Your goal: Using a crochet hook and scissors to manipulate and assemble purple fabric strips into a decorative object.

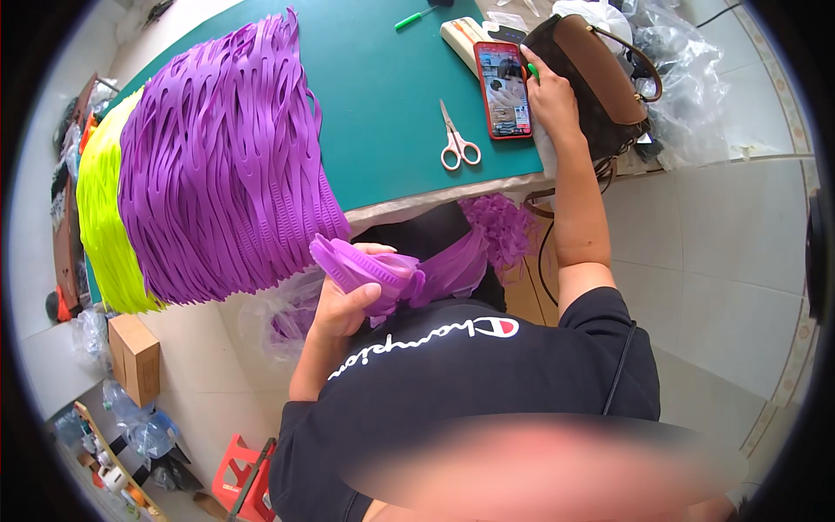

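My left hand is closed round a folded bundle of purple rubbery straps in front of my body, its thumb on top. Some of these straps have ribbed ends. My right hand reaches over the table's right end, beside a red-cased phone lying face up with its screen lit. A small green tool handle shows between my right fingers, and the index finger stretches to the phone's upper right edge. Pink-handled scissors lie left of the phone.
A wide heap of purple straps hangs over the green table's left edge, next to yellow-green straps. A brown handbag stands right of my hand. A green-handled tool lies at the back. More purple strips lie at my lap.
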`<state>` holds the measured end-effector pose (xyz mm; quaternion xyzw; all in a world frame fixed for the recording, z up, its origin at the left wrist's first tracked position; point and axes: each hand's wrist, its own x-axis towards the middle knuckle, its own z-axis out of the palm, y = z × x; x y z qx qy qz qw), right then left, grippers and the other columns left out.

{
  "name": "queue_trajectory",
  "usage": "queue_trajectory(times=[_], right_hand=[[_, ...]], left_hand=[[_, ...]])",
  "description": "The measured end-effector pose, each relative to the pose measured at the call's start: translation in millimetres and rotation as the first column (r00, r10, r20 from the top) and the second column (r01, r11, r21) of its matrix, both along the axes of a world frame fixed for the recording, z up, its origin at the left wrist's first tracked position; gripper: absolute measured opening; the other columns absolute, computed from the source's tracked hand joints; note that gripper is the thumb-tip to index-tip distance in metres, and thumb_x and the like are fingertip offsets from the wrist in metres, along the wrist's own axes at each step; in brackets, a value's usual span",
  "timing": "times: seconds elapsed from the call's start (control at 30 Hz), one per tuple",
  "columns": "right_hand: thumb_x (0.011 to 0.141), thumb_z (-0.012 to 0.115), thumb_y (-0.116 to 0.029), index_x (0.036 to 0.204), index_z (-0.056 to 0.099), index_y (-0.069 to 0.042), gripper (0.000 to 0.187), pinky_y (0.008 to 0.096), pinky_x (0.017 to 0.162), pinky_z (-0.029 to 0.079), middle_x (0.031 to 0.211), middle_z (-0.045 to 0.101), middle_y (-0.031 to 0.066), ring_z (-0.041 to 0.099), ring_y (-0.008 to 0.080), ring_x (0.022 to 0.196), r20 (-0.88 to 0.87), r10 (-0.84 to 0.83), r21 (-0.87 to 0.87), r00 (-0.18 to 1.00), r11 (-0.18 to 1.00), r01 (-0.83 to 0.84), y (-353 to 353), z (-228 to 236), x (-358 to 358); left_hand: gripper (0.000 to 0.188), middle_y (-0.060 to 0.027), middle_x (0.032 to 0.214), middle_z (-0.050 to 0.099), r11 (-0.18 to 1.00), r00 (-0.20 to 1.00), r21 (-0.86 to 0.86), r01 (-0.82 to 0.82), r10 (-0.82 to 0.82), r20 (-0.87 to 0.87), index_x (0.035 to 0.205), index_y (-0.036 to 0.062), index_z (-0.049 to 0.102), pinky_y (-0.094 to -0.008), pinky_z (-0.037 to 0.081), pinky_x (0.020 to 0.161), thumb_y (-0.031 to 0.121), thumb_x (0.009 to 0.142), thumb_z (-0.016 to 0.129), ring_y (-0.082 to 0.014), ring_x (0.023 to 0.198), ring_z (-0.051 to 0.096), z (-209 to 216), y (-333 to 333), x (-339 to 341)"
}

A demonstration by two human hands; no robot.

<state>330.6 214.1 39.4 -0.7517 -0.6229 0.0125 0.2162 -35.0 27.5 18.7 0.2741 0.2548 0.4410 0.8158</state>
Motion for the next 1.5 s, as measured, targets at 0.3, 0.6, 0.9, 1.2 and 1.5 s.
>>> queue_trajectory(times=[0.3,0.6,0.9,1.2,1.5], right_hand=[[0.085,0.047,-0.014,0.134,0.048,-0.028,0.051,0.0463,0.074,0.048,0.088,0.061,0.0282,0.062,0.0403,0.078,-0.121,0.064,-0.029,0.991,0.997,-0.068,2,-1,8],[0.086,0.047,-0.015,0.135,0.047,-0.028,0.051,0.0462,0.074,0.048,0.09,0.061,0.0284,0.062,0.0408,0.081,-0.091,0.068,-0.052,0.994,0.996,-0.073,9,-5,8],[0.088,0.05,-0.014,0.134,0.049,-0.022,0.047,0.0376,0.076,0.049,0.09,0.064,0.0234,0.063,0.0313,0.075,-0.284,-0.013,0.055,0.959,0.998,0.03,-32,26,-2],[0.085,0.049,-0.009,0.137,0.045,-0.023,0.054,0.0395,0.074,0.048,0.09,0.063,0.0257,0.064,0.034,0.076,-0.262,0.039,-0.144,0.964,0.986,-0.079,-69,15,-19],[0.082,0.046,-0.008,0.138,0.041,-0.032,0.062,0.0497,0.07,0.044,0.078,0.059,0.0276,0.06,0.0407,0.07,-0.052,0.055,-0.281,0.997,0.957,-0.067,-81,2,-29]], left_hand=[[0.05,-0.0137,0.103,0.063,0.998,0.99,-0.035,-0.054,0.049,-0.134,0.123,0.0,0.046,-0.0327,0.049,0.085,0.002,0.079,0.068,-0.0201,0.096,0.063,7,-12,13],[0.031,-0.0085,0.106,0.063,0.973,0.907,0.229,0.005,0.092,-0.412,0.121,-0.0009,0.052,-0.0267,0.047,0.085,0.003,0.09,0.059,-0.0147,0.096,0.061,14,-11,8],[0.031,-0.0115,0.119,0.06,0.993,0.955,0.118,0.012,0.023,-0.294,0.126,0.0003,0.051,-0.0305,0.041,0.096,0.006,0.095,0.049,-0.0172,0.108,0.057,28,-4,13],[0.054,-0.0129,0.108,0.052,0.761,0.474,0.549,0.346,0.363,-0.802,0.131,0.0055,0.051,-0.0303,0.036,0.097,-0.007,0.078,0.051,-0.0239,0.104,0.05,25,13,16],[0.043,-0.0066,0.107,0.061,0.975,0.872,0.22,0.009,0.1,-0.479,0.133,-0.0018,0.045,-0.0261,0.04,0.092,0.027,0.102,0.039,-0.0126,0.098,0.057,28,9,11]])
